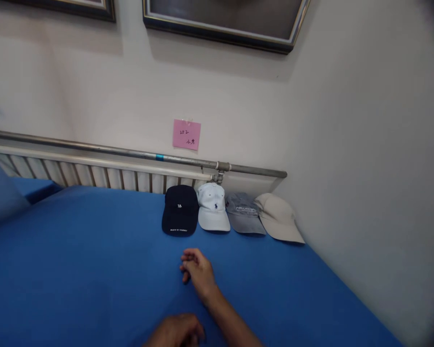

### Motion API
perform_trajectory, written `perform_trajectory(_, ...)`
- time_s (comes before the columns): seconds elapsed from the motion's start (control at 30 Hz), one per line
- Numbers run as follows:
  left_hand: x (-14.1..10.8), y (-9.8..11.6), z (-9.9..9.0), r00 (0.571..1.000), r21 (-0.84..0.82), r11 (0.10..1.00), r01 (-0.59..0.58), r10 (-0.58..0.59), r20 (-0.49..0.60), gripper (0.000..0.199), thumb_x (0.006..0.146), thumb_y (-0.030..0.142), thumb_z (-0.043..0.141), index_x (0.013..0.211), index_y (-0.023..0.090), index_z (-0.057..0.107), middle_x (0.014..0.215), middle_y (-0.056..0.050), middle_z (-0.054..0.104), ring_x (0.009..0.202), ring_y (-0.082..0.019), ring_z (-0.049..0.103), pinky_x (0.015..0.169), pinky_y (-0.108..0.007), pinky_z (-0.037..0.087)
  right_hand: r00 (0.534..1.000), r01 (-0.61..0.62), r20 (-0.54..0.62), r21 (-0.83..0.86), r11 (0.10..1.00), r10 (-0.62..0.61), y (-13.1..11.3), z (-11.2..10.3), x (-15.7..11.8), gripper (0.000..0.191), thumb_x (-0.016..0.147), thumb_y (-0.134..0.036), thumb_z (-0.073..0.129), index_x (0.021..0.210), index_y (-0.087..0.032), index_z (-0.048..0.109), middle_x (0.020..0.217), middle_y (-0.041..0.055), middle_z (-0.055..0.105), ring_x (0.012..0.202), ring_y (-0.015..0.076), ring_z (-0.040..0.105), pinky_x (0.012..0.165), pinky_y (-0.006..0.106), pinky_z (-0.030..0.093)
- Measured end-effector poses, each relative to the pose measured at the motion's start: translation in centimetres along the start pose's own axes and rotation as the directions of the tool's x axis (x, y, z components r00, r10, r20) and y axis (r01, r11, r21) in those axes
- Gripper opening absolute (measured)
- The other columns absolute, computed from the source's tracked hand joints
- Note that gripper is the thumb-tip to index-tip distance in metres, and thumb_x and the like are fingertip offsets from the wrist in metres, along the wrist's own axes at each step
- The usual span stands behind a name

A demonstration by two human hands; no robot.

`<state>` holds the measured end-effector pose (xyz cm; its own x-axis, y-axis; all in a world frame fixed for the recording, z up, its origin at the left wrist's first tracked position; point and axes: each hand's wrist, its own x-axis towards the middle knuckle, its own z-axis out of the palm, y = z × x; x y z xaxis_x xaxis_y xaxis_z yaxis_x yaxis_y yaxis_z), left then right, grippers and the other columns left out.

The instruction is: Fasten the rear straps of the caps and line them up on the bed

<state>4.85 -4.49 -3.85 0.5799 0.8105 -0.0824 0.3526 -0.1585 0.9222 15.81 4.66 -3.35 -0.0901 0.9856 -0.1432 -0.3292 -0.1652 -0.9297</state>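
Caps stand in a row at the back of the blue-covered surface (94, 270): a black cap (181, 209) with white lettering, a white cap (213, 207) with a small dark emblem, a grey cap (245, 214) with pale lettering, and a beige cap (279, 219) against the right wall. My right hand (199, 272) hovers in front of the black and white caps, its fingers loosely bent and apart, holding nothing. Lower down, my left hand (177, 331) is cut off by the bottom edge; its fingers curl loosely and nothing shows in them. Neither hand touches a cap.
Behind the surface runs a metal pipe (130, 153) above a white radiator (103, 176). A pink note (186, 135) is taped to the wall, below a framed picture (224, 31). The right wall (365, 168) borders the surface. A light blue shape (2, 190) is at far left.
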Motion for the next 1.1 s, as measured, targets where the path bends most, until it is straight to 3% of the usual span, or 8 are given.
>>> perform_trajectory(0.17, -1.2, 0.9, -2.2, 0.972, 0.047, 0.998, -0.05, 0.059, -0.228, 0.01, 0.081, 0.017, 0.049, 0.076, 0.017, 0.058, 0.072, 0.0, 0.058, 0.069, -0.014, 0.049, 0.064, -0.024, 0.036, 0.985, 0.151, 0.123, -0.246, 0.957, -0.124, 0.2, -0.9, -4.5, 0.021, 0.064, -0.004, 0.061, 0.071, -0.021, 0.072, 0.07, -0.0033, 0.063, 0.06, 0.01, 0.055, 0.059, 0.022, 0.042)
perform_trajectory(0.33, -1.9, 1.0, -3.7, 0.918, -0.086, 0.996, 0.034, -0.065, -0.391, 0.01, 0.084, 0.024, 0.052, 0.077, 0.018, 0.056, 0.061, 0.004, 0.046, 0.056, -0.012, 0.04, 0.054, -0.022, 0.031, 0.968, 0.234, 0.178, -0.41, 0.882, -0.175, 0.4, -1.4, -5.1, 0.017, 0.074, -0.013, 0.054, 0.08, -0.022, 0.068, 0.071, -0.0035, 0.06, 0.047, 0.0082, 0.049, 0.049, 0.022, 0.04)
perform_trajectory(0.43, -1.7, 0.3, -3.6, 0.92, -0.125, 0.989, 0.077, -0.119, -0.374, 0.013, 0.082, 0.03, 0.051, 0.077, 0.018, 0.053, 0.06, 0.005, 0.042, 0.054, -0.012, 0.037, 0.052, -0.022, 0.03, 0.968, 0.248, 0.15, -0.43, 0.868, -0.202, 0.9, -1.3, -3.6, 0.017, 0.074, -0.016, 0.053, 0.086, -0.021, 0.064, 0.074, -0.0026, 0.061, 0.048, 0.0084, 0.049, 0.046, 0.021, 0.04)
perform_trajectory(0.53, -1.3, -0.4, -3.4, 0.927, -0.024, 0.997, 0.07, -0.074, -0.367, 0.013, 0.08, 0.03, 0.048, 0.076, 0.018, 0.052, 0.064, 0.003, 0.046, 0.061, -0.013, 0.041, 0.058, -0.024, 0.034, 0.962, 0.273, 0.117, -0.471, 0.839, -0.248, 1.3, -0.8, -1.0, 0.02, 0.074, -0.018, 0.051, 0.091, -0.021, 0.062, 0.085, 0.0001, 0.063, 0.054, 0.0099, 0.052, 0.045, 0.02, 0.042)
perform_trajectory(0.73, -0.7, -1.2, -3.2, 0.933, 0.128, 0.985, 0.12, -0.067, -0.355, 0.011, 0.08, 0.025, 0.045, 0.078, 0.019, 0.054, 0.073, -0.002, 0.059, 0.071, -0.017, 0.053, 0.068, -0.026, 0.039, 0.926, 0.362, 0.132, -0.576, 0.733, -0.354, 1.3, 1.2, 4.6, 0.031, 0.069, -0.01, 0.054, 0.094, -0.023, 0.068, 0.087, 0.0, 0.064, 0.075, 0.014, 0.059, 0.07, 0.026, 0.049)
perform_trajectory(0.87, -0.4, -1.6, -3.0, 0.938, 0.142, 0.983, 0.118, -0.064, -0.34, 0.014, 0.083, 0.024, 0.042, 0.081, 0.018, 0.055, 0.077, -0.004, 0.062, 0.072, -0.018, 0.056, 0.069, -0.026, 0.041, 0.924, 0.358, 0.133, -0.631, 0.688, -0.358, 1.7, 2.5, 7.7, 0.037, 0.071, -0.01, 0.052, 0.102, -0.023, 0.068, 0.088, 0.0011, 0.065, 0.075, 0.015, 0.06, 0.072, 0.028, 0.05)
perform_trajectory(1.1, -0.2, -1.6, -3.0, 0.944, 0.133, 0.986, 0.103, -0.055, -0.326, 0.016, 0.085, 0.024, 0.041, 0.079, 0.018, 0.055, 0.075, -0.004, 0.062, 0.069, -0.017, 0.055, 0.066, -0.026, 0.04, 0.932, 0.332, 0.125, -0.672, 0.662, -0.341, 1.9, 2.8, 9.6, 0.04, 0.074, -0.011, 0.05, 0.11, -0.022, 0.065, 0.091, 0.0023, 0.067, 0.077, 0.0169, 0.063, 0.072, 0.03, 0.052)
